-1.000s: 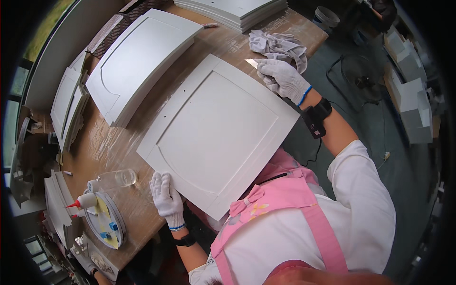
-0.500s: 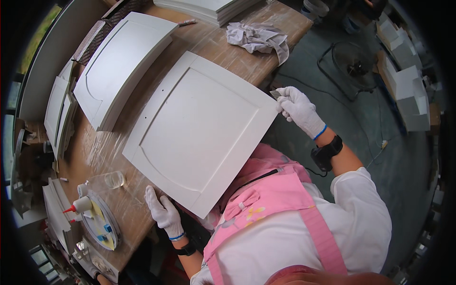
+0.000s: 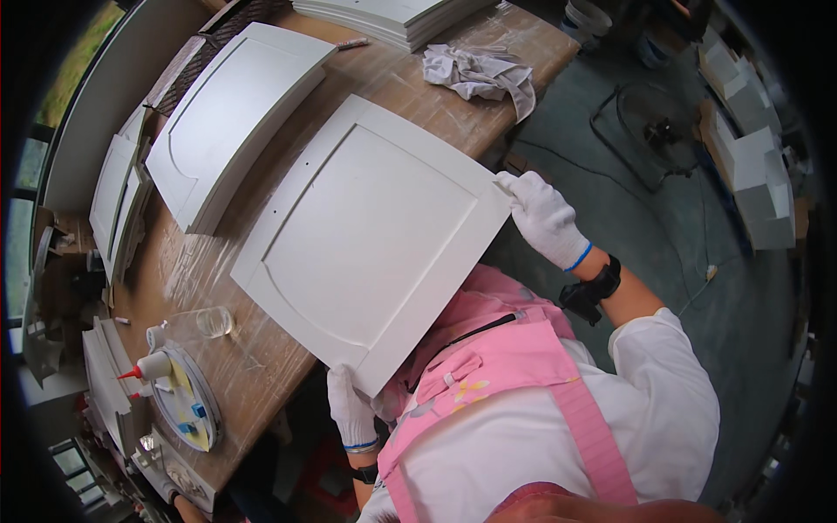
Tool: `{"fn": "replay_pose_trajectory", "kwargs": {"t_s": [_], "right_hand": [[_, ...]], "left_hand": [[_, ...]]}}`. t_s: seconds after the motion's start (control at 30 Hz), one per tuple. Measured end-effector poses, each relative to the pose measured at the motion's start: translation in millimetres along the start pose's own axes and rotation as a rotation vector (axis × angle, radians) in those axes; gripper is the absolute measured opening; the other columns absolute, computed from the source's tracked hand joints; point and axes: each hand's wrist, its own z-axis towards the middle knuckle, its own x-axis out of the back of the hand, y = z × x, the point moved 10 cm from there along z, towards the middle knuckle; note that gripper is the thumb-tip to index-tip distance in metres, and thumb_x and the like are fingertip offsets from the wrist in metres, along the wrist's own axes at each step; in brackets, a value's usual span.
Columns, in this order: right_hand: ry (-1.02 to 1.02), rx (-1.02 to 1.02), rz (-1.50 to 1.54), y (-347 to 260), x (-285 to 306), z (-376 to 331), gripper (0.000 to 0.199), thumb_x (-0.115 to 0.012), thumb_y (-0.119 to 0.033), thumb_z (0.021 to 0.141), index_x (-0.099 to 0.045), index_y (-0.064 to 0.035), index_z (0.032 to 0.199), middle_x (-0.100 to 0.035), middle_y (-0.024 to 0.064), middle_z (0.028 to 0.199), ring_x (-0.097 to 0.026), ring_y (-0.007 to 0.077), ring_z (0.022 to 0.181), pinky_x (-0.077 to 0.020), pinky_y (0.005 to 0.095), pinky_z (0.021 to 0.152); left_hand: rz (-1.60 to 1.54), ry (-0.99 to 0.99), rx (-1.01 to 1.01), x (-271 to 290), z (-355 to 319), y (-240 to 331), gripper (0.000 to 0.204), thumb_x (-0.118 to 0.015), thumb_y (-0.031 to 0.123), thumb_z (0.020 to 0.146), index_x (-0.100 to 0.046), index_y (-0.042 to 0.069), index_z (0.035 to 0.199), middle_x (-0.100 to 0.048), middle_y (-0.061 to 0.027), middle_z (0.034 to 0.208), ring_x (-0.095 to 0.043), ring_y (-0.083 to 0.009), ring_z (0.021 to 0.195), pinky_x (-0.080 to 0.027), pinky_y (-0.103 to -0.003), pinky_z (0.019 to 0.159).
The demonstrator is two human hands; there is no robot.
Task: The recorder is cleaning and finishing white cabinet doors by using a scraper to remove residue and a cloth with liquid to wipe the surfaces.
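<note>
A white cabinet door panel (image 3: 366, 235) with a recessed, curved-edged centre lies face up on the wooden table, its near part overhanging the edge toward my apron. My left hand (image 3: 350, 410), in a white knitted glove, grips the panel's near edge by the lower left corner, the thumb on top and the other fingers hidden beneath. At the panel's right corner is my gloved right hand (image 3: 544, 220), fingers closed. It pinches a small grey flat piece, mostly covered by the fingers now and seen better in the earlier frame.
White panels (image 3: 235, 113) are stacked behind, with another stack (image 3: 384, 16) at the far edge. A crumpled cloth (image 3: 479, 71) lies far right on the table (image 3: 253, 366). At left are a red-tipped glue bottle (image 3: 155, 366), a round tray (image 3: 214, 418) and a clear cup (image 3: 214, 322). A fan (image 3: 654, 131) stands on the floor.
My left hand has moved right, from beside the panel onto its near edge, and taken hold. My right hand has shifted slightly left and down, its fingers now against the right corner.
</note>
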Motion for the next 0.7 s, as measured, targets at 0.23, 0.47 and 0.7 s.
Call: {"fn": "replay_pose_trajectory", "kwargs": {"t_s": [0.23, 0.47, 0.7], "right_hand": [[-0.062, 0.027, -0.098, -12.4, -9.5, -2.3, 0.043, -0.057, -0.005, 0.088, -0.06, -0.0105, 0.13, -0.057, 0.0143, 0.097, -0.064, 0.0371, 0.086, -0.0542, 0.0471, 0.073], [-0.039, -0.021, -0.058, -7.3, -9.6, -5.5, 0.044, -0.055, 0.0, 0.086, -0.061, -0.0071, 0.129, -0.06, 0.016, 0.107, -0.064, 0.0374, 0.091, -0.0557, 0.046, 0.077], [0.005, 0.183, 0.043, -22.4, -7.9, -7.0, 0.048, -0.057, 0.004, 0.085, -0.061, -0.0077, 0.131, -0.056, 0.0166, 0.094, -0.061, 0.039, 0.083, -0.052, 0.0466, 0.072]], "left_hand": [[0.129, -0.032, 0.048, 7.5, -0.5, -30.3, 0.051, -0.06, 0.028, 0.102, -0.048, -0.003, 0.141, -0.061, -0.0167, 0.13, -0.062, -0.0263, 0.117, -0.055, -0.038, 0.097], [-0.107, 0.023, 0.182, -18.9, -9.8, -21.9, 0.045, -0.064, 0.035, 0.099, -0.054, 0.006, 0.132, -0.064, -0.0132, 0.126, -0.065, -0.0307, 0.113, -0.059, -0.047, 0.09], [-0.198, 0.079, 0.233, -39.5, -19.2, -4.8, 0.042, -0.059, 0.031, 0.103, -0.055, 0.001, 0.132, -0.064, -0.0145, 0.126, -0.067, -0.0237, 0.109, -0.058, -0.035, 0.09]]}}
